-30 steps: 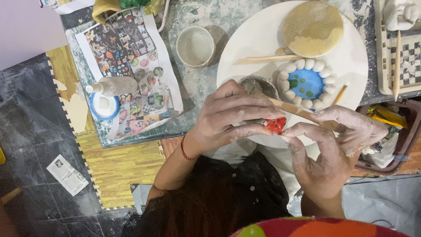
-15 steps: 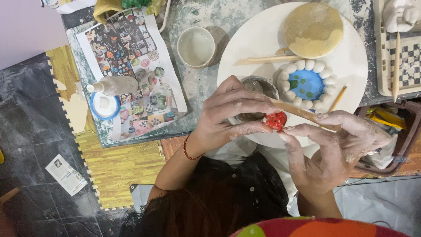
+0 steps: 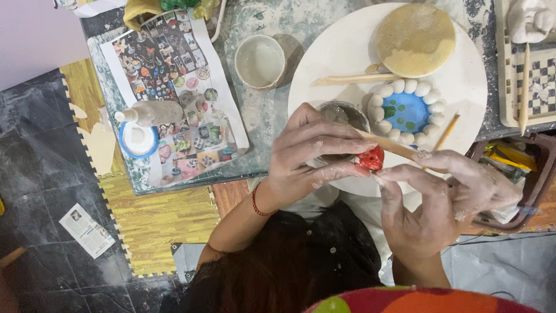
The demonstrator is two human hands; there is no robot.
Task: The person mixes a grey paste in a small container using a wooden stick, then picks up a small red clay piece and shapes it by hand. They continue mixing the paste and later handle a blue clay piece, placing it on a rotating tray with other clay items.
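Clay-smeared and grey, the worktop [image 3: 266, 110] carries a round white board [image 3: 347, 52] with a tan clay disc [image 3: 414, 37], a blue flower-shaped dish [image 3: 407, 111] ringed in white lobes, and a small empty cup [image 3: 260, 61] to one side. The left hand [image 3: 315, 153] pinches a small red clay piece [image 3: 370, 158] at its fingertips, just above a little grey pot [image 3: 341, 116]. The right hand [image 3: 443, 194] grips a thin wooden tool [image 3: 388, 145] whose tip seems to touch the red piece, though fingers hide the contact. Compared with a second ago, the red piece sits slightly higher and more exposed, so the shaping looks ongoing.
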